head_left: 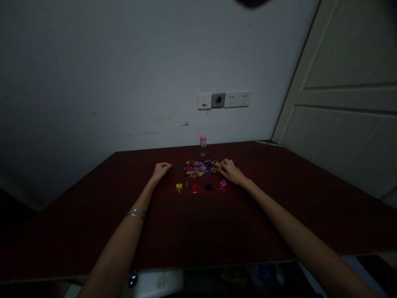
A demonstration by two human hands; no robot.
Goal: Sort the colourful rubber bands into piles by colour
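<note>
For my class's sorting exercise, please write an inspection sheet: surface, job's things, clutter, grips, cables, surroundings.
Surface: dark red tabletop, dimly lit.
Job's things: mixed pile of small coloured pieces; nearer the camera, yellow group, red group, black group, pink group.
Clutter: pink-capped bottle behind the pile.
Grips: left grip apart from the pile; right grip at its right edge; contents unclear.
Cables: nothing seen.
Surroundings: wall, sockets, panelled surface at right.

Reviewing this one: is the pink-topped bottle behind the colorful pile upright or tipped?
Upright: the bottle stands base-down on the dark red table, with its pink top uppermost.
</note>
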